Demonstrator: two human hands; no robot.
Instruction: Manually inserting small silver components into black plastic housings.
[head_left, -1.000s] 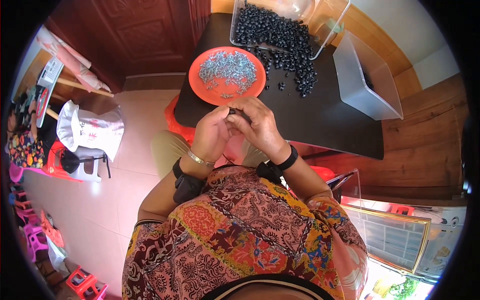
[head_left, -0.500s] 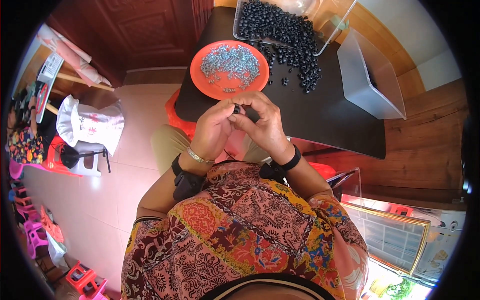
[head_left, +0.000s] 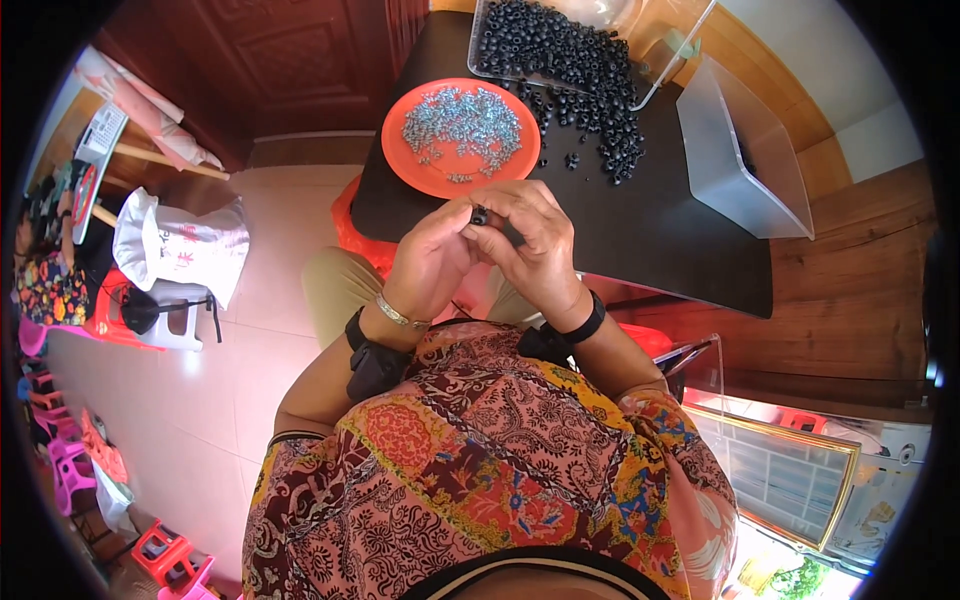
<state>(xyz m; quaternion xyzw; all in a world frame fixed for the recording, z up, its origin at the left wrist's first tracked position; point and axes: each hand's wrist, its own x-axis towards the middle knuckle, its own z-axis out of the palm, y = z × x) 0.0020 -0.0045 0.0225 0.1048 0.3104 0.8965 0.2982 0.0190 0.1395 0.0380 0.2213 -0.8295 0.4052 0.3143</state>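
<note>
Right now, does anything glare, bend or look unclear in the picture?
Head view: the wooden wall trim bends with fisheye distortion; glare washes out the lower right, below the gold-framed panel; light glints off the pink floor; the small black piece between left hand and right hand shows little detail.

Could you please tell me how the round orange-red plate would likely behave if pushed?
The round orange-red plate would probably slide, since it lies flat on the smooth-looking black tabletop. The small silvery pieces lie loose on it, so they may shift or spill if it tilts.
</note>
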